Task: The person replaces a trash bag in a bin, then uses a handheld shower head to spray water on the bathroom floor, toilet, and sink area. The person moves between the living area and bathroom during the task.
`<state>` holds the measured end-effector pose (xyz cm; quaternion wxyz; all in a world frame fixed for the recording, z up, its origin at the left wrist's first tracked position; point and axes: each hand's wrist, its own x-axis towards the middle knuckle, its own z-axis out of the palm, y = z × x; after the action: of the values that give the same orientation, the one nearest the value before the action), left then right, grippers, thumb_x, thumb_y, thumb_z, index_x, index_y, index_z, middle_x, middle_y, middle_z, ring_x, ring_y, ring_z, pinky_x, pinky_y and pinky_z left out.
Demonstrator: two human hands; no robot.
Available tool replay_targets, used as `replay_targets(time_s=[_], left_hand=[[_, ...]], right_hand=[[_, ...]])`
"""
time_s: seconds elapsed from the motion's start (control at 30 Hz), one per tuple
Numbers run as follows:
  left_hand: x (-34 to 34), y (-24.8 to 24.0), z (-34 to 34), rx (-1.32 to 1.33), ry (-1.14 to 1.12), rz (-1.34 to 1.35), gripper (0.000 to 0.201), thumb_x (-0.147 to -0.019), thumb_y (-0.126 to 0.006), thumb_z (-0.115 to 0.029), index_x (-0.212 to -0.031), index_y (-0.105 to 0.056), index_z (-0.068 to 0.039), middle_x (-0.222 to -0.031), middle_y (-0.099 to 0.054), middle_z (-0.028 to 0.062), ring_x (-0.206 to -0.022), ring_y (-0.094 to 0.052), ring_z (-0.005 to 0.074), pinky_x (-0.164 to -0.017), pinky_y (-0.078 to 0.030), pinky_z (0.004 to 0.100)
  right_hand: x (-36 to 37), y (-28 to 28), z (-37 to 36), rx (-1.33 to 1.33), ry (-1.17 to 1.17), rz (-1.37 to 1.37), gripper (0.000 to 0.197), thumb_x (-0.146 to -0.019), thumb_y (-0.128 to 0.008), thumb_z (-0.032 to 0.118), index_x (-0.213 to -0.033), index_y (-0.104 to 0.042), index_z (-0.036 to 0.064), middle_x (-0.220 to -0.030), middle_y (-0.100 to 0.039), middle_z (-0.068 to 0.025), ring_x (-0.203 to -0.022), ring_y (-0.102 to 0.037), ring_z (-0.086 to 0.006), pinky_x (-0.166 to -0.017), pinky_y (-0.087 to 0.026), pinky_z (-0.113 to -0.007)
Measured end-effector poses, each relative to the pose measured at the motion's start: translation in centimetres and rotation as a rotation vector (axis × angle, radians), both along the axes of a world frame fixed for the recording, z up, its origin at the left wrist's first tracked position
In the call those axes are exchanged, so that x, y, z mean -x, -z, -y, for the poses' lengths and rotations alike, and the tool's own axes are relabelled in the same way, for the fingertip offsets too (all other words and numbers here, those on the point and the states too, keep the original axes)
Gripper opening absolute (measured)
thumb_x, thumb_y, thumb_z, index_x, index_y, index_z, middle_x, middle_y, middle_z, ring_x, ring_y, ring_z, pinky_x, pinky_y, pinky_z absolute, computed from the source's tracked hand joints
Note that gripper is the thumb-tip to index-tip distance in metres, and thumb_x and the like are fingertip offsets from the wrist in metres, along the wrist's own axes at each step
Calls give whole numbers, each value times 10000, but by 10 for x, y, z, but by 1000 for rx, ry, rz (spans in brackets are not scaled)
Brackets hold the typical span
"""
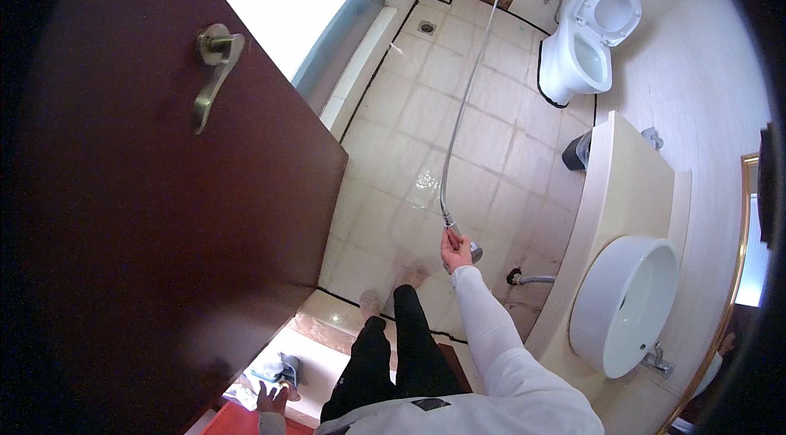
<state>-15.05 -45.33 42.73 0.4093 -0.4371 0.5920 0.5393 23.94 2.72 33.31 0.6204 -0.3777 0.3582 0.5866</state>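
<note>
My right hand [456, 251] is closed round the handle of a handheld shower head, whose dark head [476, 252] shows beside my fingers. From the handle a silver shower hose [465, 99] runs away across the bathroom to the brown marbled patch at the far wall. Low on the left, my left hand [273, 399] is in shadow with its fingers spread, holding nothing that I can see. It is close to a red object [233, 419] cut off by the lower edge, and to a small pile of blue and white items [278, 369].
A dark red door [164, 214] with a metal lever handle [217, 66] stands on the left. To the right are a counter [606, 189] with a round white basin [626, 304], a black bin [577, 151] and, farther off, a white toilet [573, 58]. The tiled floor [409, 132] has a wet patch.
</note>
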Motion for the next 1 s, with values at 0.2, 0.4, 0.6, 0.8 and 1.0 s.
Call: replay_targets(time_s=[0.2, 0.4, 0.6, 0.8, 1.0], left_hand=[[-32, 50, 4, -411, 950, -393, 319, -733, -594, -232, -968, -432, -91, -843, -475, 87, -692, -557, 265, -553, -491, 337], [-89, -38, -135, -131, 717, -169, 525, -734, -580, -170, -1180, -337, -35, -909, -512, 96, -707, -566, 222, -565, -486, 289], [-102, -64, -191, -46, 935, -244, 495, -732, -582, -178, -1159, -361, -60, -948, -499, 85, -728, -558, 200, -606, -475, 291], [-99, -49, -259, -184, 1057, -335, 430, -724, -594, -160, -1110, -426, -70, -906, -509, 68, -757, -541, 160, -603, -468, 269], [-117, -60, -385, -337, 1298, -815, 359, -697, -597, -85, -1034, -490, -21, -950, -543, 90, -868, -518, 155, -768, -422, 276]], right_hand=[[-28, 5, -12, 14, -80, 64, 250, -792, -401, 109, -832, -510, -111, -892, -571, -199, -848, -555, -307, -799, -456, -409], [-64, -19, -66, -52, -125, 52, 219, -737, -379, 39, -817, -510, -117, -891, -572, -196, -850, -559, -296, -798, -463, -381], [-72, -45, -96, -88, -110, 56, 239, -741, -373, 81, -802, -512, -103, -874, -579, -190, -833, -564, -303, -792, -466, -384], [-83, -73, -128, -74, -136, 159, 242, -772, -362, 126, -746, -496, -74, -877, -577, -186, -837, -563, -291, -788, -466, -382], [-98, -115, -153, -147, -301, 431, 269, -775, -389, 195, -739, -495, -50, -825, -582, -169, -794, -563, -254, -766, -467, -356]])
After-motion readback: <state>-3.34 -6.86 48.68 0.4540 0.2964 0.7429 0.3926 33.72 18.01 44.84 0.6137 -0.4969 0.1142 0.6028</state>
